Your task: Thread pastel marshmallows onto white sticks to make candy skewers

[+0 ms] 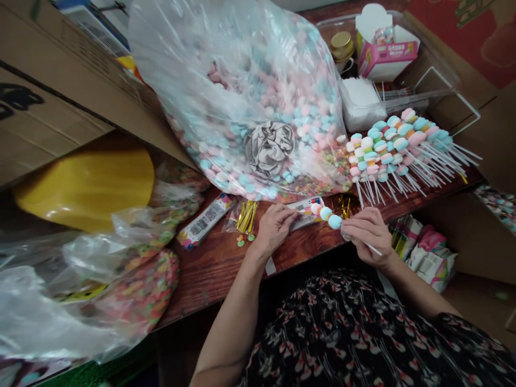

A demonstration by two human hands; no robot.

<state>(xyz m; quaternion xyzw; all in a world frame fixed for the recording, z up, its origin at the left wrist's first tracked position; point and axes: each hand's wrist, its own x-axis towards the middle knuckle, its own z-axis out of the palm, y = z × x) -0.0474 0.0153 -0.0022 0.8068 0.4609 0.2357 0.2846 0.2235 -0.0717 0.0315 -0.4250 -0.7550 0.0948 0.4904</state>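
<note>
My right hand (368,234) grips the white stick of a marshmallow skewer (328,216), which has pink and pale blue pieces on it. My left hand (274,228) pinches a printed plastic sleeve (304,212) at the skewer's far end, and the sleeve seems to cover the top piece. Gold twist ties (246,216) lie in a clear bag just left of my left hand. Beyond my hands, finished skewers (387,153) lie in a heap, their sticks pointing right. A large clear bag of pastel marshmallows (237,102) stands behind them.
The wooden table (226,274) holds a printed packet (205,221). Bags of colourful candy (141,290) and a yellow object (88,188) sit left, under a cardboard box (48,102). A pink-and-white carton (385,48), a jar (342,45) and a white pack (360,102) stand at the back.
</note>
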